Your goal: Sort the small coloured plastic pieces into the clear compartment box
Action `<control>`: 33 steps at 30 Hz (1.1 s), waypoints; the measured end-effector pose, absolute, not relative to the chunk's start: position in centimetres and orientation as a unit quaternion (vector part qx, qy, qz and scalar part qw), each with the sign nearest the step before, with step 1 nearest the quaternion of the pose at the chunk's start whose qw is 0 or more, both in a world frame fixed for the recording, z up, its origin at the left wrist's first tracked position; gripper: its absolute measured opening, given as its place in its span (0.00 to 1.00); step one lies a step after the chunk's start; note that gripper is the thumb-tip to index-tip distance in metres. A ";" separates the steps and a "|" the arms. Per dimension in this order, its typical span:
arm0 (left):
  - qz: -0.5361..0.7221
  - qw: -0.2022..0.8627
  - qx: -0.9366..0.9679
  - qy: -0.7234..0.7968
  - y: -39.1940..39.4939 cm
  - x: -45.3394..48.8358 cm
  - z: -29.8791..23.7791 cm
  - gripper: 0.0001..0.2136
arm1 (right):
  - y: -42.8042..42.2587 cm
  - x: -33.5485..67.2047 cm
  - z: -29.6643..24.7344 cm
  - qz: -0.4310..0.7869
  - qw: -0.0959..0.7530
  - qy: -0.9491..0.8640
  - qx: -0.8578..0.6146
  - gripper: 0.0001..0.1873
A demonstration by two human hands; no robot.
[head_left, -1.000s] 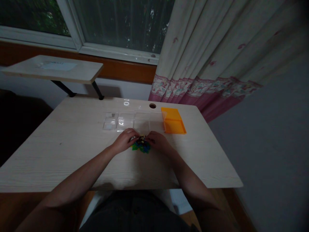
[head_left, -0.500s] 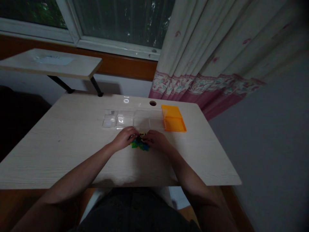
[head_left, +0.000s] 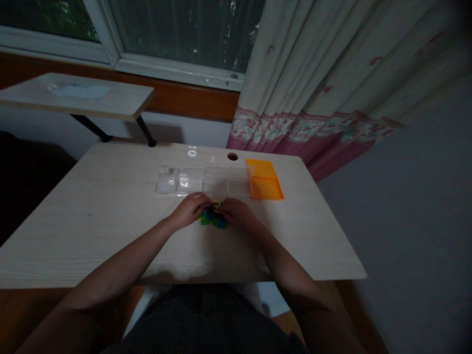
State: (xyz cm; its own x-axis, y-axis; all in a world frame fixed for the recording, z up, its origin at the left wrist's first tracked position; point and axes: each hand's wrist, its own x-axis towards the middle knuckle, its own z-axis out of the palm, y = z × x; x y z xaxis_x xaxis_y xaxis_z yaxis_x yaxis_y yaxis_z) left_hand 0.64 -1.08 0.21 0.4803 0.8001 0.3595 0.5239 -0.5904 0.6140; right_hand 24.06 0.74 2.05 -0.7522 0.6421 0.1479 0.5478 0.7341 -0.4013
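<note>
A small heap of colourful pieces (head_left: 214, 221), green, blue, dark and pale yellow, lies on the table between my two hands; the pieces are too small to name. My left hand (head_left: 191, 209) reaches in from the left, its fingers curled at the heap's edge. From the other side my right hand (head_left: 237, 212) bends its fingers onto the heap. Whatever lies between the fingertips of either hand is hidden. Just beyond the hands are clear plastic trays (head_left: 216, 187) in a row, with an orange box (head_left: 267, 189) lying open at their right end.
The pale wooden table (head_left: 110, 231) has a round cable hole (head_left: 232, 156) near its back edge. A raised shelf (head_left: 121, 101) on black legs stands at the back left, with a clear plastic packet (head_left: 83, 91) on it. A curtain (head_left: 287, 98) hangs behind.
The whole view has shifted very slightly. Both hands stay at the heap, with only tiny finger movement; the trays and the orange box lie as before.
</note>
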 end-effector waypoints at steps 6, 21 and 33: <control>0.318 0.213 0.833 0.400 -1.4 0.8 0.8 0.11 | 1.0 24.4 2.1 0.177 0.167 -0.913 -0.328 0.11; 0.327 0.205 0.820 0.422 -1.6 0.6 0.7 0.11 | 1.2 24.3 1.8 0.258 0.262 -0.840 -0.399 0.10; 0.332 0.186 0.828 0.413 -2.2 1.1 1.4 0.10 | 0.2 22.7 2.1 0.290 0.262 -0.832 -0.395 0.14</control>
